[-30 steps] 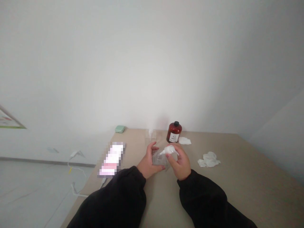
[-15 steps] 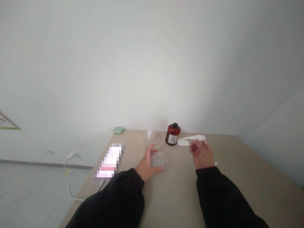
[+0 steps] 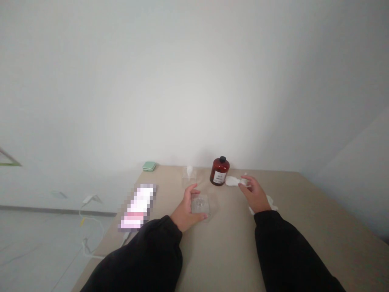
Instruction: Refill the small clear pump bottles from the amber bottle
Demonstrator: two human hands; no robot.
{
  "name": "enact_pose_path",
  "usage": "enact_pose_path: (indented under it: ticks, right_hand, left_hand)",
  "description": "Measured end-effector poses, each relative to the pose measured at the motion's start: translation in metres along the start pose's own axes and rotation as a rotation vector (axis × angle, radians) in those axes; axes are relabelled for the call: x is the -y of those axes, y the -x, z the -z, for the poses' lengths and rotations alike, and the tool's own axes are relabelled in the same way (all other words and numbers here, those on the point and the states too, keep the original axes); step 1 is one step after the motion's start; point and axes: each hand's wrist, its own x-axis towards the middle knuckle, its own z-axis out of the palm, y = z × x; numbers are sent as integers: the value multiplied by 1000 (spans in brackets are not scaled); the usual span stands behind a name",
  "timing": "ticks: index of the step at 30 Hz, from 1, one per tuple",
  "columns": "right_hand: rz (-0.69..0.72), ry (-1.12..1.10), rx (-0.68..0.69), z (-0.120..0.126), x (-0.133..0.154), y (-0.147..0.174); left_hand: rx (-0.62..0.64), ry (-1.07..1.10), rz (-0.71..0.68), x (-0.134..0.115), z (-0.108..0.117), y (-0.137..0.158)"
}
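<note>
My left hand [image 3: 187,209] grips a clear dish [image 3: 201,205] on the counter [image 3: 225,251], fingers curled round its near-left edge. At two o'clock from it, my right hand [image 3: 254,195] pinches a white wipe [image 3: 244,181]. Beyond, at twelve, stands a brown bottle [image 3: 219,171], a white pad [image 3: 231,181] beside it.

Brown bottle [image 3: 219,172] at the back of the table [image 3: 231,251]: white label with one large letter, looks like "M"; the smaller lines under it are too small to read. No other legible text anywhere.
</note>
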Motion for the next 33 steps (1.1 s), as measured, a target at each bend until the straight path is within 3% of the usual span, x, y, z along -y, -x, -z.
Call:
enact_pose_path:
  ticks: [7,14,22,33]
  right_hand:
    - [112,555,162,-12,9,3]
    - [131,913,172,-15,21,7]
    - [95,1067,186,-18,28,20]
    - [138,1064,269,-29,23,30]
  left_hand:
    - [5,8,17,-3,-1,0]
    - [14,11,25,-4,0,-1]
    - [24,-1,31,-6,-1,0]
    - [30,-21,25,-4,1,0]
